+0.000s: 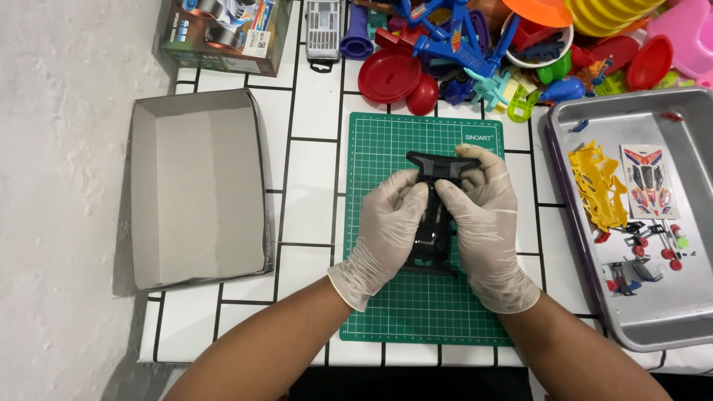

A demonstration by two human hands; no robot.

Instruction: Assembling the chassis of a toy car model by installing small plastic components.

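Both my hands wear pale latex gloves and together hold a black plastic toy-car chassis [433, 223] over the green cutting mat [386, 148]. My left hand [386, 226] grips its left side. My right hand [486, 215] grips its right side, fingers curled over the wide front end near the top. The chassis's middle shows between my thumbs; its lower end rests near the mat.
An empty grey cardboard box lid [197, 189] lies at left. A metal tray [668, 312] at right holds a yellow parts frame [598, 186], a sticker sheet [648, 180] and small wheels and parts [646, 249]. A pile of colourful plastic toys [490, 52] and a toy box [219, 30] sit at the back.
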